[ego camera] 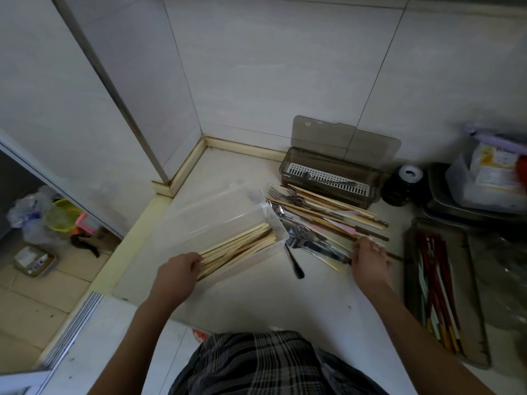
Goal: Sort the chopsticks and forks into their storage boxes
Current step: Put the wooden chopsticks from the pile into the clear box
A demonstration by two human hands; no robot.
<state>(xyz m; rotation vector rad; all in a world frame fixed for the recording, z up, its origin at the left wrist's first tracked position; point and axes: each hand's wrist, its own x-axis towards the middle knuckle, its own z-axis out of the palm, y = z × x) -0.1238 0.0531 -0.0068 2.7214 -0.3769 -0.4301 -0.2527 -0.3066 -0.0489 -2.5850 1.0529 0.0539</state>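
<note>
Head view: pale chopsticks (238,248) in clear box (199,215); fork (328,179) in smoky box (370,192)

Pale bare-wood chopsticks (239,248) are lying in a clear, glossy plastic box (228,206); shiny metal forks (302,240) are gleaming beside it; a smoky translucent plastic box (330,178) is sitting far right on the smooth, pale countertop (256,303)

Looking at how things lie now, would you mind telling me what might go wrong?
1. The pale chopsticks overhang the clear box at its near end, where the left hand holds them; they may slide out.
2. The right hand reaches into the mixed pile, so fork tines could snag neighbouring chopsticks.
</note>
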